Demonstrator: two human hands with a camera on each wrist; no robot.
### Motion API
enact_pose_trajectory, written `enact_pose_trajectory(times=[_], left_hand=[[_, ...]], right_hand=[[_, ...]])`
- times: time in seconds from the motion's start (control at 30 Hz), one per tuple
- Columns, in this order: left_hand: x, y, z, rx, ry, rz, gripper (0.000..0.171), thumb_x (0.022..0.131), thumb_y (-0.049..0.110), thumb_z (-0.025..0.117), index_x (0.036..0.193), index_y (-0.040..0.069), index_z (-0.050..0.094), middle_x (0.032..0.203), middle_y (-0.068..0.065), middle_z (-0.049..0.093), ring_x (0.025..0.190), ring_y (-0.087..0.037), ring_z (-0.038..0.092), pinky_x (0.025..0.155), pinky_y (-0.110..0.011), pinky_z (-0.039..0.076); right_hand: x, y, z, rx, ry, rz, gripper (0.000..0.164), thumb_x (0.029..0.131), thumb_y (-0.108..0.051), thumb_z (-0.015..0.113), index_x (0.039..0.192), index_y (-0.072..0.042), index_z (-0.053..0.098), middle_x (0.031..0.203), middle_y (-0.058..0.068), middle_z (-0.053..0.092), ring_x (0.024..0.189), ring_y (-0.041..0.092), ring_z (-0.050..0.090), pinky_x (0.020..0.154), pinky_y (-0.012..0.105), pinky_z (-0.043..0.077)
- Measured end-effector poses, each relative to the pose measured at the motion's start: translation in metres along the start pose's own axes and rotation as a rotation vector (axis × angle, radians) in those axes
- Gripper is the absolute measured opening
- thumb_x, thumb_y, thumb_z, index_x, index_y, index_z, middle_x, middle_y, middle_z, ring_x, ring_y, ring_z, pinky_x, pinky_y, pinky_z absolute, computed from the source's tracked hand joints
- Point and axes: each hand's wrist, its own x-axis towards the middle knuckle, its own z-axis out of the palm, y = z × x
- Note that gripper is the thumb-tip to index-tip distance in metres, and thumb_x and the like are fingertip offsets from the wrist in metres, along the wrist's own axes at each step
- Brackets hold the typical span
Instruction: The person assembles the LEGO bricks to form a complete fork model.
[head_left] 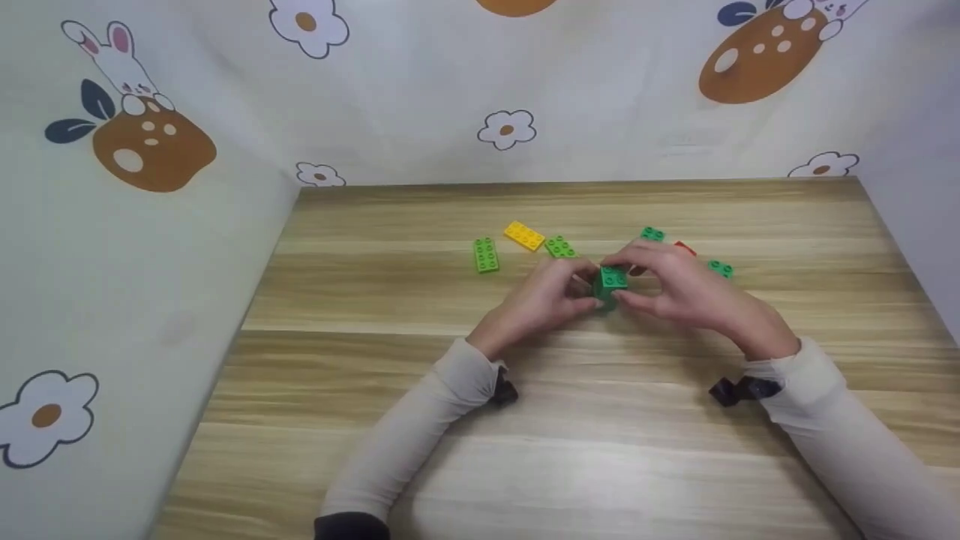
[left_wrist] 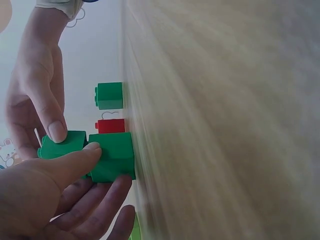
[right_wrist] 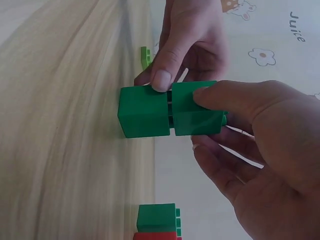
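Two green toy building bricks stand one on top of the other between the hands, with a thin gap showing at the studs. The left hand (head_left: 544,298) holds the lower green brick (right_wrist: 144,114), its thumb near the seam and its fingers on another side. With thumb and fingers, the right hand (head_left: 690,291) pinches the upper green brick (right_wrist: 197,122). That upper brick's studded top faces up in the head view. In the left wrist view, the lower brick's base is at the table surface. Whether the studs are fully pressed in, I cannot tell.
Left of the hands lie a light green brick (head_left: 485,256), a yellow brick (head_left: 524,235) and another light green brick (head_left: 560,247). Behind the right hand are a green brick (head_left: 652,234), a partly hidden red brick (head_left: 685,247) and another green brick (head_left: 721,268). Patterned walls border the wooden table (head_left: 337,300).
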Motion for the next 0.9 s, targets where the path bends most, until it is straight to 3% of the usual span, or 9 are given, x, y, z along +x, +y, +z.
enact_pose_trajectory(times=[0.37,0.7,0.9], left_hand=[[-0.001,0.000,0.000,0.010,-0.007,-0.036,0.034,0.099,0.016,0.081,0.130,0.010,0.072,0.125,-0.003,0.078,0.117,-0.018,0.076,0.103,-0.026,0.061],[0.000,0.000,0.001,0.041,-0.014,-0.041,0.033,0.099,0.017,0.081,0.131,0.012,0.073,0.126,-0.002,0.078,0.117,-0.017,0.076,0.103,-0.026,0.060],[-0.002,0.002,-0.001,0.032,-0.012,-0.060,0.033,0.098,0.016,0.082,0.130,0.011,0.074,0.123,-0.003,0.079,0.114,-0.017,0.077,0.101,-0.028,0.061]], right_hand=[[-0.001,-0.002,0.008,0.003,0.025,0.021,0.043,0.097,-0.013,0.083,0.138,-0.009,0.072,0.130,0.005,0.072,0.110,0.020,0.072,0.093,0.040,0.065],[-0.004,-0.001,0.012,0.015,0.019,0.070,0.044,0.098,-0.012,0.081,0.140,-0.010,0.071,0.122,0.002,0.070,0.109,0.019,0.072,0.094,0.040,0.065],[-0.003,-0.005,0.014,-0.052,0.030,0.056,0.042,0.099,-0.014,0.080,0.140,-0.008,0.070,0.118,0.004,0.068,0.109,0.021,0.072,0.095,0.042,0.065]])
